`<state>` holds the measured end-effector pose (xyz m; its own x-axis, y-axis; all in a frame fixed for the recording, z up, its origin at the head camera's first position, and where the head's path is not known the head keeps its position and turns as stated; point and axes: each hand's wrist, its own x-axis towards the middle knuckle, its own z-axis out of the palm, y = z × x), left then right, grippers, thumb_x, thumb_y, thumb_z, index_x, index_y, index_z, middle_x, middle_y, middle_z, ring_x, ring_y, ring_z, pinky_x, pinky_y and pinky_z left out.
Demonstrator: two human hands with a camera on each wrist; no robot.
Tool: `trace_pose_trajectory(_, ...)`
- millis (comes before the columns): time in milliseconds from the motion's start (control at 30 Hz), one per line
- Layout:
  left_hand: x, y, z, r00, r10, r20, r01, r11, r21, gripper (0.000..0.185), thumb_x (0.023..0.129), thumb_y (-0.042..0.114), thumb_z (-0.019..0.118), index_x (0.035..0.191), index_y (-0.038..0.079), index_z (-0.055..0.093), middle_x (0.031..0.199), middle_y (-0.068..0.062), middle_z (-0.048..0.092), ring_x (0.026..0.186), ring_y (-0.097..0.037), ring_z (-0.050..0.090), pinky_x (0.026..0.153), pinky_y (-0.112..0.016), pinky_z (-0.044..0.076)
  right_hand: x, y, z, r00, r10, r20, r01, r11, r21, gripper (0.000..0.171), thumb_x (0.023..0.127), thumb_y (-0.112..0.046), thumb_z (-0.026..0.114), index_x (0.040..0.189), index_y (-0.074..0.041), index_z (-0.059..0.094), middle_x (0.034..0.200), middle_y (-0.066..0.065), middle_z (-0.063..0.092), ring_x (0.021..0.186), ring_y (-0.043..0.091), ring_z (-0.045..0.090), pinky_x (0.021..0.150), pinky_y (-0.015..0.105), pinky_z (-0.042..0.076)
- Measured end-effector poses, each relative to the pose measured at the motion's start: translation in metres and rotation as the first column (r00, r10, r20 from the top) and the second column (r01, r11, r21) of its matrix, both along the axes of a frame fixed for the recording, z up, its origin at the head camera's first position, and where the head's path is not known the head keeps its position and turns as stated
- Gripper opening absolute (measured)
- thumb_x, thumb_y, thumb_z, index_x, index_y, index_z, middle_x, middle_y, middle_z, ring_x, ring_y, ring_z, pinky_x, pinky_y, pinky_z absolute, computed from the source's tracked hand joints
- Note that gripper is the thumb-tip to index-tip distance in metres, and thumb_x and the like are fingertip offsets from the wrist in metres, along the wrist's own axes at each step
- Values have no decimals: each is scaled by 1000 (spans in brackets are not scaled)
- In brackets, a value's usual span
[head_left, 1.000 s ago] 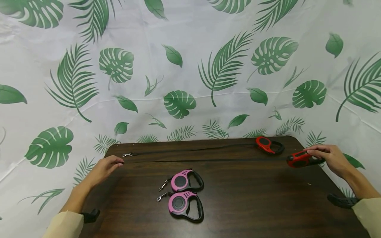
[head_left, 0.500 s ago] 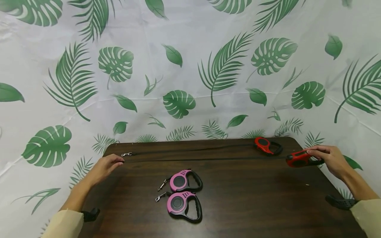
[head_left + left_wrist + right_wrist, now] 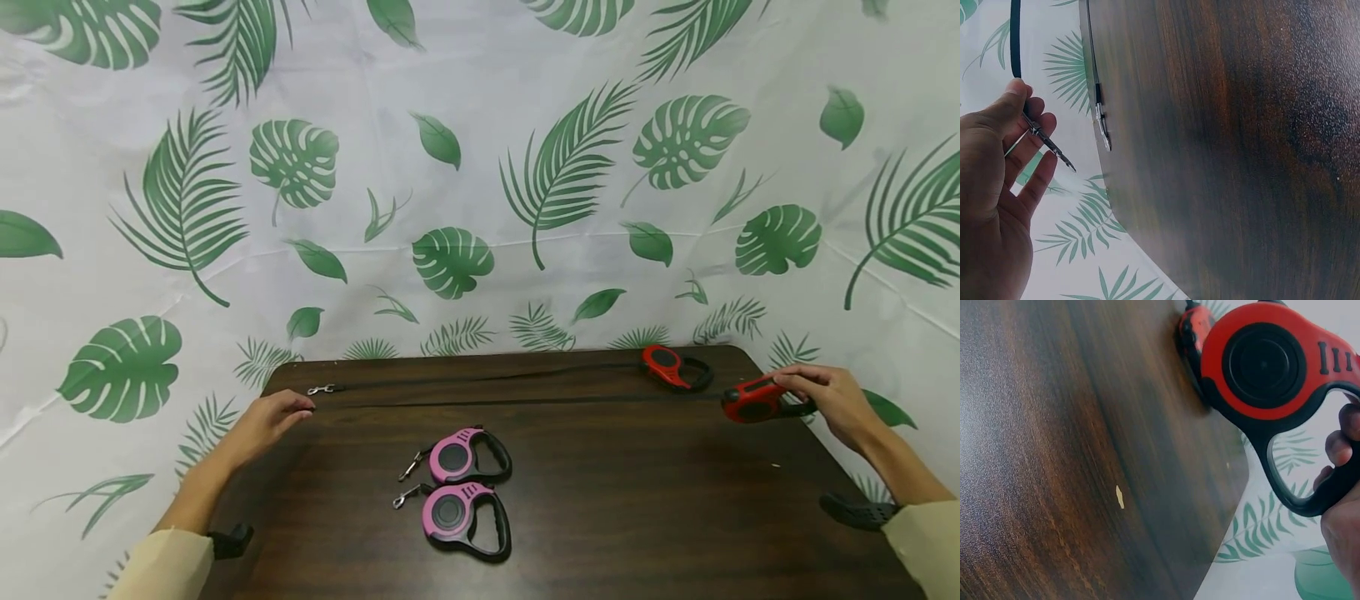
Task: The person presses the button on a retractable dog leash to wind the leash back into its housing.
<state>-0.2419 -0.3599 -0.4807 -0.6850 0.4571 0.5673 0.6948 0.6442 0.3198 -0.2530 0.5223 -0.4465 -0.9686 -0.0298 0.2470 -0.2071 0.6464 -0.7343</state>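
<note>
My right hand [image 3: 832,398] grips the black loop handle of a red and black retractable dog leash [image 3: 1264,362], held up over the table's right side. Its black strap [image 3: 517,402] runs straight across to my left hand [image 3: 262,425]. Thumb and fingertips there pinch the strap's end, and a metal snap hook [image 3: 1054,147] hangs below them in the left wrist view. Behind lies a second red retractable leash [image 3: 663,362] on the table, its strap drawn out leftward to its own metal hook [image 3: 322,389].
Two pink and black retractable leashes [image 3: 452,457] lie one in front of the other near the table's middle, metal hooks pointing left. The dark wood table [image 3: 630,508] ends at a white leaf-print cloth [image 3: 465,192] behind and at both sides.
Almost nothing differs. Both hands stay where they were, with the strap stretched between them; the whole view shifts very slightly.
</note>
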Motion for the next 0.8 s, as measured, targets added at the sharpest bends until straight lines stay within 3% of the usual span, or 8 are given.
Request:
trace_pose_trajectory(200, 1, 2, -1, 1000, -6, -17, 6, 1000, -1, 28, 76, -17, 83, 96, 1, 74, 89, -6, 75, 79, -16, 71, 76, -6, 50, 2, -3, 0, 1000, -18, 25, 17, 999, 52, 19, 105, -21, 68, 110, -5, 78, 93, -25, 69, 89, -2, 53, 71, 21, 42)
trace_pose_trajectory(400, 1, 4, -4, 999, -30, -29, 29, 1000, -8, 29, 75, -18, 82, 96, 1, 74, 89, -7, 75, 79, -17, 72, 77, -5, 50, 4, -9, 1, 999, -32, 23, 29, 990, 135, 27, 101, -29, 74, 114, -6, 78, 99, -18, 71, 90, -6, 52, 70, 22, 42)
trace_pose_trajectory(733, 2, 10, -1, 999, -17, -34, 16, 1000, -5, 29, 76, -17, 83, 96, 2, 74, 89, -5, 74, 81, -18, 72, 79, -7, 51, 6, -19, 2, 999, -32, 36, 26, 989, 146, 29, 102, -30, 74, 117, -6, 77, 99, -21, 68, 90, -6, 53, 70, 23, 42)
trace_pose_trajectory(800, 2, 12, 0, 999, -19, -36, 19, 1000, -9, 29, 76, -17, 83, 97, 3, 75, 89, -4, 74, 82, -19, 72, 80, -6, 50, 7, -22, 2, 998, -38, 50, 32, 992, 121, 30, 101, -33, 74, 117, -8, 77, 98, -17, 69, 81, -3, 52, 64, 26, 41)
